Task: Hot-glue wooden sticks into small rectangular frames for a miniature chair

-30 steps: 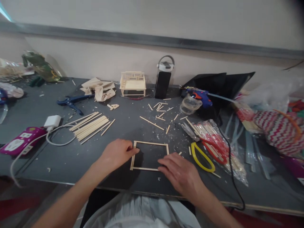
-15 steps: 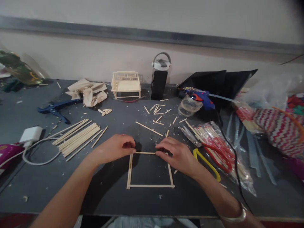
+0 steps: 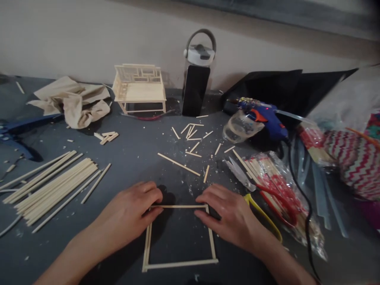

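A rectangular frame of thin wooden sticks lies flat on the dark table in front of me. My left hand is closed at its far left corner, thumb and fingers around the far stick. At the far right corner is my right hand, thumb and index finger apart on either side of the stick's end. Whether its other fingers touch the frame is hidden. Beyond the hands lie a loose long stick and a short piece.
Left lie a bundle of sticks, blue cutters and crumpled paper. Behind stand a miniature stick bench, a phone and a bottle. Right are a glue gun, scissors and bagged sticks.
My view has come closer and lower, so the frame appears larger. My right thumb and index finger have parted from the far stick. My left hand stays at the left corner.
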The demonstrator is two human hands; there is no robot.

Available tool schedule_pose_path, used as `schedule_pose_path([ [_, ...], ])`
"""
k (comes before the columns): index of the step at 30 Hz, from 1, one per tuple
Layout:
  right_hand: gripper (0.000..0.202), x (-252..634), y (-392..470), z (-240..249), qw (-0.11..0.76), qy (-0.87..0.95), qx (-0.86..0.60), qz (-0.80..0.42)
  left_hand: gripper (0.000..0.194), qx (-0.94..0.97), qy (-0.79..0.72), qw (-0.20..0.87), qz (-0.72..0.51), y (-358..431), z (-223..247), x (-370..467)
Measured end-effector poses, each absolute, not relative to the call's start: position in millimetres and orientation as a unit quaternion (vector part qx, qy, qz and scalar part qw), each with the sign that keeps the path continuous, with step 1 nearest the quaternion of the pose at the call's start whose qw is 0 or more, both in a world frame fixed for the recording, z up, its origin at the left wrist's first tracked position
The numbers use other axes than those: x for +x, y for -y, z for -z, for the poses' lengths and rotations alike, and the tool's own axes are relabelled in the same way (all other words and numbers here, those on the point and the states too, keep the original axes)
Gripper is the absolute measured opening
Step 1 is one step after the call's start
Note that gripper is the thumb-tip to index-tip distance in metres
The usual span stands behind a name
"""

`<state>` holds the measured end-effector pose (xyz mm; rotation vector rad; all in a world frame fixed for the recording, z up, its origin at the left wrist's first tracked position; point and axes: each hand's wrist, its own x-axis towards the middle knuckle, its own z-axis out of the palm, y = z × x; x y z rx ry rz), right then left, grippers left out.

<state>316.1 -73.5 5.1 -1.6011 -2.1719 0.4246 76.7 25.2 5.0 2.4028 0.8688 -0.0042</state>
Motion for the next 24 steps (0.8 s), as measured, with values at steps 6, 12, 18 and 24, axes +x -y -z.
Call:
schedule_pose_path([
  [6, 0.019, 312.8, 74.5, -3.8, 0.177, 0.796, -0.554, -0.167, 0.015, 0.904, -0.311, 0.293, 0.004, -23.6, -6.7, 78.3],
  [12, 0.024, 314.1, 73.3, -6.2, 0.185, 0.809, -0.539, -0.146, 0.004, 0.897, -0.321, 0.304, 0.018, -25.8, -13.3, 73.4],
  [18, 0.023, 316.0, 74.5, -6.3, 0.184, 0.802, -0.549, -0.143, 0.019, 0.91, -0.293, 0.293, 0.018, -28.2, -10.6, 70.9],
  [24, 0.021, 314.5, 72.6, -2.4, 0.179, 0.807, -0.547, -0.13, 0.02, 0.911, -0.282, 0.299, 0.023, -30.9, -11.5, 70.8],
])
